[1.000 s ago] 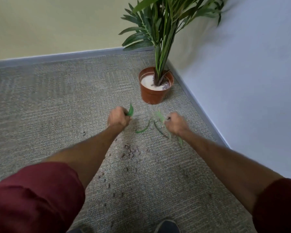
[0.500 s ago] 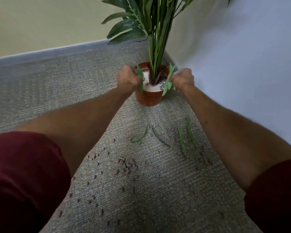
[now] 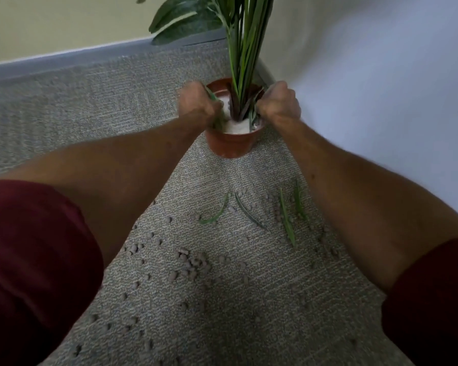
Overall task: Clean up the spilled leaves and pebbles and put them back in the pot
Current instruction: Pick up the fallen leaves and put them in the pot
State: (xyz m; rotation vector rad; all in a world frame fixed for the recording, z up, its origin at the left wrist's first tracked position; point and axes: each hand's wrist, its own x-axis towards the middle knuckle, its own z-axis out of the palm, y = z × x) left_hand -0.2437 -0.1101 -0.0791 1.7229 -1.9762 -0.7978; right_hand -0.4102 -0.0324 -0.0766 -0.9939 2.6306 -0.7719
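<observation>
A terracotta pot [image 3: 229,145] with white filling and a tall green plant [image 3: 242,51] stands in the room's corner. My left hand [image 3: 196,105] is over the pot's left rim, closed on a green leaf. Over the right rim my right hand [image 3: 279,104] is closed on another leaf whose tip points down into the pot. Several green leaves [image 3: 250,213] lie on the carpet in front of the pot. Several brown pebbles [image 3: 193,262] are scattered across the carpet nearer to me.
Grey patterned carpet [image 3: 103,101] covers the floor. A yellow wall with a grey baseboard [image 3: 64,60] runs along the back, and a white wall [image 3: 381,88] closes the right side just behind the pot. My dark red sleeves fill the lower corners.
Both hands rose from the carpet with leaves to the pot, and have now lowered them down over its rim. The camera has come closer to the pot.
</observation>
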